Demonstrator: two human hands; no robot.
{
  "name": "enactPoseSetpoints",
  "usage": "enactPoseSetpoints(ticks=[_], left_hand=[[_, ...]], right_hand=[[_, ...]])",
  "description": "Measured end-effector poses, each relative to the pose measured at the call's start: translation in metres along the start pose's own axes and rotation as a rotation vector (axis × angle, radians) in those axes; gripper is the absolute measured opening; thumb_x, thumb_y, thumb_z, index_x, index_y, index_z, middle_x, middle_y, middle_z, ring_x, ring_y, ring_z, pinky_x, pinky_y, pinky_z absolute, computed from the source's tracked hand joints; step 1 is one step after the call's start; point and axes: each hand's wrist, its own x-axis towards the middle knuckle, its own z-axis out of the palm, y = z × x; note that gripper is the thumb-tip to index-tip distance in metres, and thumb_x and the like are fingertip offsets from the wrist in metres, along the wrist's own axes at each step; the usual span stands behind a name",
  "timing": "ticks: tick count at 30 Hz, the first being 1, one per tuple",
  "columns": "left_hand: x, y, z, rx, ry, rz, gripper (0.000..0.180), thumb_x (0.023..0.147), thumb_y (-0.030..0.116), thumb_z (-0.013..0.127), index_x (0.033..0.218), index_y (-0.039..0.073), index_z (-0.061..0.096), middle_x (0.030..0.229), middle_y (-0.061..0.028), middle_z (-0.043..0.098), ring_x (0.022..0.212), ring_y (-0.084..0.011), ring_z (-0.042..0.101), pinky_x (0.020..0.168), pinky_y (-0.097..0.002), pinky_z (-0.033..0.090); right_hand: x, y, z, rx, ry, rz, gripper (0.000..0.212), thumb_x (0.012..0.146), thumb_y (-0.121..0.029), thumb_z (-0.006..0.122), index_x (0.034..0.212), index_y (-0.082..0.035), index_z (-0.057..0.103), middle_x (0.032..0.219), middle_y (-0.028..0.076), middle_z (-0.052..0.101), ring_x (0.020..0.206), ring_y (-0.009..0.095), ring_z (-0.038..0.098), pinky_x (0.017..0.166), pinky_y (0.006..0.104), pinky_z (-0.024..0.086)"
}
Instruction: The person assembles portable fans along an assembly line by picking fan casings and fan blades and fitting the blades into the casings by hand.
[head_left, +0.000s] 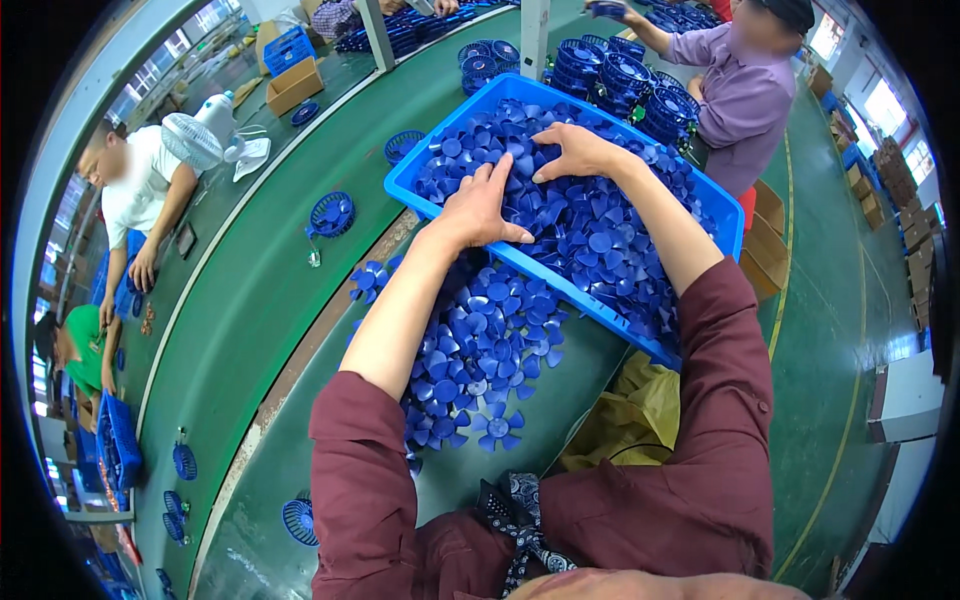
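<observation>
A blue plastic bin [735, 232], heaped with small dark-blue fan blades [610, 240], stands tilted across the green work surface in front of me. My left hand [480, 208] lies over the bin's near left rim, its fingers spread on the blades and its thumb apart. Farther in, my right hand [582, 153] curves down onto the heap with thumb and fingers apart. Neither hand is closed round a blade that I can make out; some fingertips sink among the blades. Below the bin, a loose pile of the same blades [480, 340] spreads over the table.
A green conveyor belt [265, 265] curves along the left, carrying blue fan housings [332, 214]. Stacked fan housings [620, 75] stand beyond the bin, beside a person in purple [745, 100]. Other people work across the belt. A yellow bag [630, 420] sits near my right arm.
</observation>
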Motion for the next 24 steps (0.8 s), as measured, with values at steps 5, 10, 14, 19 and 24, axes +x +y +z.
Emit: enactPoseSetpoints(ticks=[5,10,14,19,24], left_hand=[[0.016,-0.013,0.004,-0.117,0.087,0.047,0.119,0.056,0.036,0.088,0.15,0.008,0.02,0.139,-0.0239,0.042,0.128,-0.0427,0.039,0.109,-0.0466,0.033],[0.023,-0.009,0.022,-0.248,0.272,0.171,0.112,0.057,0.022,0.088,0.148,0.01,0.024,0.14,-0.0226,0.039,0.129,-0.0408,0.039,0.109,-0.0445,0.034],[0.021,-0.001,0.025,-0.321,0.414,0.251,0.099,0.062,0.013,0.085,0.146,0.011,0.032,0.139,-0.0237,0.039,0.129,-0.0414,0.04,0.109,-0.0435,0.035],[0.021,0.018,0.008,-0.317,0.575,0.297,0.093,0.065,0.01,0.082,0.145,0.015,0.034,0.141,-0.0264,0.037,0.13,-0.0425,0.039,0.107,-0.045,0.036],[-0.004,0.023,-0.002,-0.296,0.643,0.252,0.092,0.066,0.009,0.081,0.145,0.016,0.035,0.14,-0.0268,0.038,0.129,-0.0431,0.04,0.107,-0.0452,0.036]], right_hand=[[0.01,0.013,0.014,-0.009,0.079,0.058,0.087,0.063,-0.047,0.081,0.125,0.007,0.055,0.119,0.028,0.06,0.111,0.035,0.059,0.096,0.0372,0.044],[0.014,0.008,0.008,-0.004,0.064,-0.006,0.062,0.059,-0.037,0.081,0.108,-0.001,0.068,0.093,0.022,0.069,0.089,0.035,0.066,0.083,0.0396,0.05],[0.009,0.002,0.008,-0.06,0.288,-0.179,0.059,0.06,-0.031,0.079,0.109,0.0,0.067,0.101,0.023,0.066,0.096,0.037,0.063,0.086,0.0402,0.049],[-0.006,-0.027,-0.027,-0.096,0.352,-0.146,0.06,0.062,-0.027,0.078,0.113,0.002,0.064,0.112,0.021,0.063,0.104,0.036,0.06,0.092,0.0385,0.048],[-0.007,-0.051,-0.025,-0.139,0.392,-0.175,0.06,0.064,-0.022,0.076,0.115,0.005,0.061,0.117,0.021,0.06,0.106,0.036,0.059,0.092,0.0382,0.048]])
